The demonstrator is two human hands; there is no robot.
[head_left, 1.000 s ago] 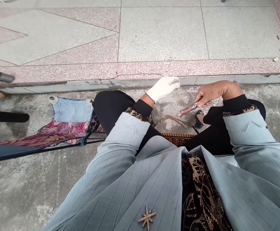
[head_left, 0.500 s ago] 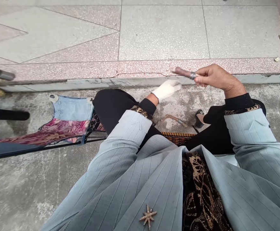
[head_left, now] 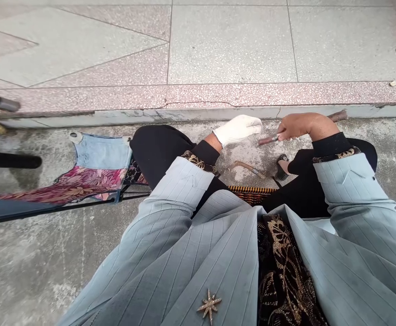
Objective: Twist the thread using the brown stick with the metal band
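Note:
My left hand (head_left: 240, 129) wears a white knitted glove. Its fingers are pressed together, and whatever they may hold is too small to make out. Just to the right, my bare right hand (head_left: 295, 127) is closed round a short brown stick (head_left: 266, 141) with silvery wire (head_left: 276, 137) wound on it beside the fingers. The stick's free end slopes down to the left, below the gloved fingertips and apart from them. Another brown woody piece (head_left: 338, 116) shows beyond my right wrist; I cannot tell whether it joins the held stick.
A curved wooden-handled tool (head_left: 250, 169) lies on the concrete between my legs, before a woven seat edge (head_left: 252, 192). A fabric folding chair (head_left: 99, 154) stands at left, near a dark pole (head_left: 11, 160). A low tiled step (head_left: 198, 97) runs ahead, with a metal cylinder (head_left: 5, 104) on it.
My right hand has come down and turned, carrying the stick lower and a little rightward, from above the gloved hand to below its fingertips. My left hand has barely shifted. The brown piece beyond the wrist now shows.

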